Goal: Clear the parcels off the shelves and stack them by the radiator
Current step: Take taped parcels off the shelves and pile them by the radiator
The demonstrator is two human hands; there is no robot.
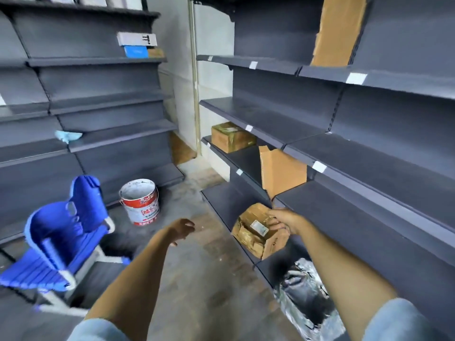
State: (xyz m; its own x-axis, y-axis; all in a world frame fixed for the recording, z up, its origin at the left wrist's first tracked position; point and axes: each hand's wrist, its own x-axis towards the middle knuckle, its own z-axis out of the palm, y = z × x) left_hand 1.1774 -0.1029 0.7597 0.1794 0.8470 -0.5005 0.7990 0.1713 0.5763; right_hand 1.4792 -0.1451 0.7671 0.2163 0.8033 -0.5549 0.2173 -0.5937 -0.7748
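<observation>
Head view shows the right hand [283, 221] gripping the top edge of a crumpled cardboard parcel [258, 232] that sits on the lowest right-hand shelf [221, 200]. Left hand [182, 228] hangs over the floor with fingers loosely curled, holding nothing. Another parcel [232, 136] sits two shelves higher.

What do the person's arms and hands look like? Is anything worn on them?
Both forearms are bare. The left hand and right hand show no gloves, watch or rings. Light blue short sleeves cover both upper arms at the picture's bottom edge.
</observation>
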